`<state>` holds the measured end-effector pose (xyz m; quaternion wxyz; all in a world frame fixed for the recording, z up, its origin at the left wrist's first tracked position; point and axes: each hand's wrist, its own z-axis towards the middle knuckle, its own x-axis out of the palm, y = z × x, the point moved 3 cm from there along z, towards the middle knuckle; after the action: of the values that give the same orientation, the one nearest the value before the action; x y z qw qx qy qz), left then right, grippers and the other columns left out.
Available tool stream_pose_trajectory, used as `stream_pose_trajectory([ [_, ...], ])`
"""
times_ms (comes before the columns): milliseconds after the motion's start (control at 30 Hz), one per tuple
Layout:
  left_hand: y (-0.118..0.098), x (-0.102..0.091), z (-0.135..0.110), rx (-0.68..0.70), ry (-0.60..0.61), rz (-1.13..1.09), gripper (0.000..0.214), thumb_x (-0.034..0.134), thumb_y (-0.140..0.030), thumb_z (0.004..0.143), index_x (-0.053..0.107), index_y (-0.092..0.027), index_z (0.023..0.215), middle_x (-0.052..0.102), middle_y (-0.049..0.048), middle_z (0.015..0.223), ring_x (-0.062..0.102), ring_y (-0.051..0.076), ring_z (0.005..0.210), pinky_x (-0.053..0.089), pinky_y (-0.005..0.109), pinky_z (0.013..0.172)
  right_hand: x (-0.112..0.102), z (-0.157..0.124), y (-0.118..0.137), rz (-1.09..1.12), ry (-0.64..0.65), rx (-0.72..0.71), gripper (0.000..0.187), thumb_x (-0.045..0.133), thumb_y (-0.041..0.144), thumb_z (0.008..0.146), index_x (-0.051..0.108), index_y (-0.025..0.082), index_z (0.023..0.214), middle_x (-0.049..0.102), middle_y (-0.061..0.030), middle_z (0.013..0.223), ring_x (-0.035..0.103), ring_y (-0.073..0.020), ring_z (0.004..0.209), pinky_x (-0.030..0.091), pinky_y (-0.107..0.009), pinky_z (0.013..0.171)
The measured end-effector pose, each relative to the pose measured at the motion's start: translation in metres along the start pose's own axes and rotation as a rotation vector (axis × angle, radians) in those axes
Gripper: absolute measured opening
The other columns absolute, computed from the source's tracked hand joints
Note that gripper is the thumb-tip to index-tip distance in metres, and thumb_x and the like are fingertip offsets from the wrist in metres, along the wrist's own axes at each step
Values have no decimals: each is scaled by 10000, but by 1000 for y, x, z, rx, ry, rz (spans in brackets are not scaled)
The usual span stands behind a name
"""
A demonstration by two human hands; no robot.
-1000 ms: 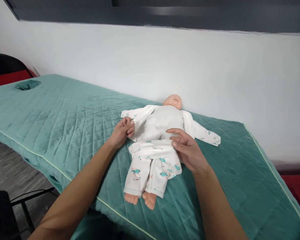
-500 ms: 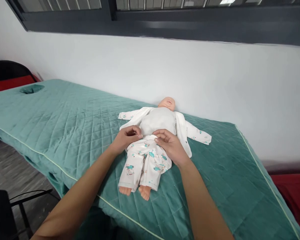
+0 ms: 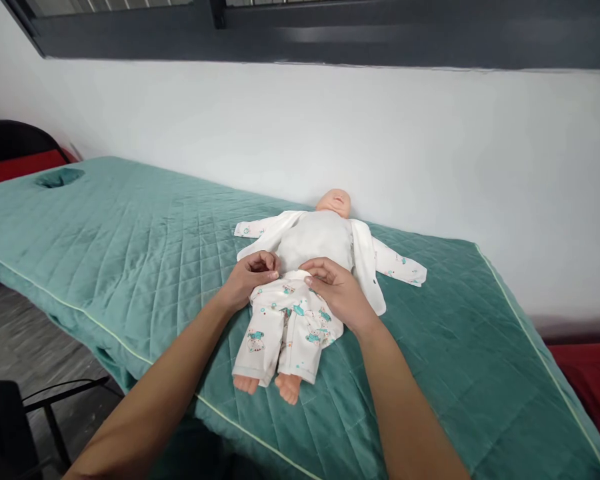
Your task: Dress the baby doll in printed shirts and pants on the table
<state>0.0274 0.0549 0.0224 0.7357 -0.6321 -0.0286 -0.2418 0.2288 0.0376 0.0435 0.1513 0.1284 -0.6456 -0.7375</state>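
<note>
A baby doll lies on its back, its head by the wall and its bare feet toward me. Its printed white pants are up at the waist. My left hand pinches the waistband on the left side, thumb against fingers. On the other side my right hand grips the waistband near the middle, fingers curled over the edge. A white printed jacket lies spread apart at the front, showing the doll's pale grey cloth torso. Both sleeves stretch out sideways.
The doll rests on a bed with a green quilted cover, which has a face hole at the far left. A white wall runs behind it. A black chair stands at lower left, and red furniture at right.
The camera view has tilted down slightly. Both hands keep their hold at the pants' waistband, with hardly any movement.
</note>
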Motion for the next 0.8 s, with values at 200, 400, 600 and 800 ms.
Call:
stream_pose_trajectory([
  [200, -1, 0, 0, 29, -15, 23, 331, 877, -277, 667, 570, -156, 677, 577, 1, 745, 494, 95, 659, 358, 225, 598, 1, 1, -2, -45, 4, 3, 169, 658, 289, 900, 666, 244, 1062, 654, 6, 902, 552, -132, 772, 398, -275, 690],
  [400, 0, 0, -1, 7, -54, 46, 319, 869, -284, 683, 576, -158, 677, 570, -3, 734, 483, 100, 662, 364, 237, 620, 4, 2, -3, -51, -37, 38, 162, 663, 293, 880, 665, 237, 1032, 647, 10, 877, 540, -131, 725, 391, -274, 659],
  [600, -4, 3, -3, 75, -17, 173, 262, 842, -288, 728, 609, -170, 720, 601, 24, 836, 534, 135, 771, 414, 266, 716, 5, 1, -2, -90, -56, 42, 177, 677, 321, 867, 676, 236, 1022, 663, -3, 894, 559, -150, 772, 406, -279, 683],
  [800, -11, 6, -4, 146, 114, 576, 247, 818, -334, 764, 739, -208, 962, 579, 80, 1108, 548, 207, 1013, 407, 301, 838, 8, -1, 3, -104, -74, 77, 177, 673, 323, 865, 682, 235, 1018, 659, 8, 864, 477, -116, 649, 334, -262, 585],
])
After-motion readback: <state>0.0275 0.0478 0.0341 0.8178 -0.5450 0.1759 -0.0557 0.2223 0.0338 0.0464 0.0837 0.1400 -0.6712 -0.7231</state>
